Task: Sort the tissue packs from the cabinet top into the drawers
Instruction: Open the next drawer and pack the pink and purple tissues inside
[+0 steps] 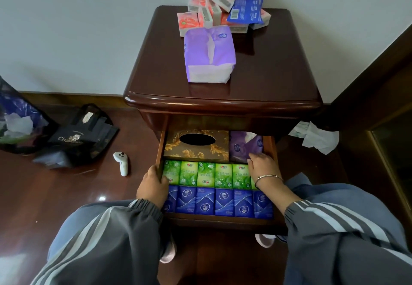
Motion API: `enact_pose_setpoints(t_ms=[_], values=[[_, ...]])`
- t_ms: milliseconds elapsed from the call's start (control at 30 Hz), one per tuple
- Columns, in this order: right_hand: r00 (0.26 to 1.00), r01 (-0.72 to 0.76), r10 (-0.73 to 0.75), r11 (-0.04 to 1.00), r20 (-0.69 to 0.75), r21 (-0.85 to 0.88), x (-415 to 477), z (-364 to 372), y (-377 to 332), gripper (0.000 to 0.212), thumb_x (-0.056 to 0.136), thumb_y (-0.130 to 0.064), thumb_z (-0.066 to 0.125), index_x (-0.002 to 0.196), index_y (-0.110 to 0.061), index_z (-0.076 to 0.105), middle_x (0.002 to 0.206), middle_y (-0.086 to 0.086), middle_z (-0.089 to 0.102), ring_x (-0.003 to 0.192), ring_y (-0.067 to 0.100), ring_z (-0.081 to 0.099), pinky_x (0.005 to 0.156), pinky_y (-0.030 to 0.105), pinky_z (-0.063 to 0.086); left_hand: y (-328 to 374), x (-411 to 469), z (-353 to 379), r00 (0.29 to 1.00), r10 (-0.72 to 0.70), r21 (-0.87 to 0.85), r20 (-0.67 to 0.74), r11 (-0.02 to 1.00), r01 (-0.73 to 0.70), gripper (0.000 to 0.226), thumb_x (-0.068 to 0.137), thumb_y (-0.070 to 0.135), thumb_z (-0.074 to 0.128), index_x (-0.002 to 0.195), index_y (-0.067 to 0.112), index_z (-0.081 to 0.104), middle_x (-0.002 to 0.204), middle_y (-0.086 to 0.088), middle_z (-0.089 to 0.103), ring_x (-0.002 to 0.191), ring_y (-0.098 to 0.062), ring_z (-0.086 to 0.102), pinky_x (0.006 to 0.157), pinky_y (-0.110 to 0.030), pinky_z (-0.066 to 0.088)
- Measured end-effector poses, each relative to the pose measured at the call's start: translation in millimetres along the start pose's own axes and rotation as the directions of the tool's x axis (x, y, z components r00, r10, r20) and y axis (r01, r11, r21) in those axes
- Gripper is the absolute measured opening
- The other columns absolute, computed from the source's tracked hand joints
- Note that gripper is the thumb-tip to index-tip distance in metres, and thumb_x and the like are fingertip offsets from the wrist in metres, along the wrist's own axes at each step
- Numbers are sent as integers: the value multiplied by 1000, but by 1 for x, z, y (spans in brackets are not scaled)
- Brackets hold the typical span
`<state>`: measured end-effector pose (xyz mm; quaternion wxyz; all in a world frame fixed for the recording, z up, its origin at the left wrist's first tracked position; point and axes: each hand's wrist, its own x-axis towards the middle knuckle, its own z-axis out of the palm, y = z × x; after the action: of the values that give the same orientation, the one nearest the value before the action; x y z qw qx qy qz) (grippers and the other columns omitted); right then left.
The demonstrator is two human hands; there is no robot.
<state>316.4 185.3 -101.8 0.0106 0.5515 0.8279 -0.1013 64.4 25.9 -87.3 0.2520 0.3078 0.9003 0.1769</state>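
Where R hand (264, 167) rests: soft purple pack (241, 147), tissue showing.

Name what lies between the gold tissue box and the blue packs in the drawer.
A row of green packs fills that stretch, shown in the head view.

Head-worn camera looks steeply down, close over the drawer (223, 221).
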Motion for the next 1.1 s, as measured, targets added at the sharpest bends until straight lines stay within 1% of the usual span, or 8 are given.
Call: enact_pose_setpoints(t_ms=[100, 200, 333, 533, 733, 867, 1000, 1100], values=[[944, -219, 302, 872, -131, 438, -5, -25, 0, 30, 92, -16, 50, 117, -7, 64, 112, 19, 67, 103, 35, 62, 87, 36, 46, 4, 1, -5, 1000, -18, -108, 19, 994, 20, 43, 90, 17, 51, 132, 7, 45, 126, -20, 56, 103, -35, 58, 85, -35, 42], [760, -352, 639, 559, -120, 751, -3, -61, 9, 31, 87, -10, 53, 116, -3, 63, 115, 19, 65, 107, 35, 59, 89, 33, 44, 18, 6, -20, 997, 5, -275, -83, 961, -27, 60, 91, 19, 55, 144, 4, 32, 146, -17, 39, 121, -26, 50, 103, -33, 34], [723, -261, 689, 347, -56, 901, 6, -106, 19, 37, 84, -15, 58, 120, -9, 53, 119, 13, 59, 111, 32, 56, 93, 38, 44, 48, 24, -50, 964, 47, -501, -262, 847, -177, 72, 89, 19, 56, 150, 9, 19, 156, -7, 24, 144, -17, 22, 113, -25, 17], [807, -237, 590, 348, -15, 907, 8, -128, 20, 20, 82, -11, 59, 93, -17, 44, 97, 6, 48, 92, 22, 51, 78, 32, 39, 88, 51, -85, 975, 127, -708, -182, 671, -220, 65, 78, -1, 52, 137, 24, 38, 126, -2, 58, 116, -21, 56, 103, -46, 45], [851, -205, 525, 270, 35, 941, -8, -133, 30, 55, 83, 8, 49, 135, -9, 45, 126, 9, 55, 122, 20, 49, 104, 36, 42, 78, 52, -82, 976, 115, -648, -183, 733, -207, 68, 75, -4, 56, 137, 18, 36, 128, -4, 56, 115, -20, 54, 104, -43, 43], [899, -243, 434, 381, 59, 892, -39, -143, 42, 32, 77, -1, 51, 95, -27, 58, 88, -8, 55, 87, 12, 53, 73, 22, 45, 56, 32, -100, 985, 79, -436, -153, 889, -139, 59, 72, 12, 66, 127, 15, 43, 114, -5, 60, 105, -24, 57, 87, -36, 45], [900, -373, 398, 488, 179, 789, -81, -157, 51, 48, 79, 4, 55, 123, -14, 57, 122, 7, 61, 110, 22, 55, 88, 29, 42, 36, 2, -142, 995, 93, -272, 41, 959, -78, 55, 71, 36, 62, 119, 11, 54, 112, -11, 63, 100, -24, 56, 85, -36, 42], [913, -398, 353, 664, 204, 633, -116, -167, 42, 65, 83, -11, 60, 142, -14, 35, 142, 10, 44, 122, 24, 47, 94, 30, 41, 25, -28, -159, 972, 138, -105, 189, 987, -119, 64, 89, 52, 53, 137, 11, 43, 139, -10, 49, 120, -22, 48, 100, -37, 36]])
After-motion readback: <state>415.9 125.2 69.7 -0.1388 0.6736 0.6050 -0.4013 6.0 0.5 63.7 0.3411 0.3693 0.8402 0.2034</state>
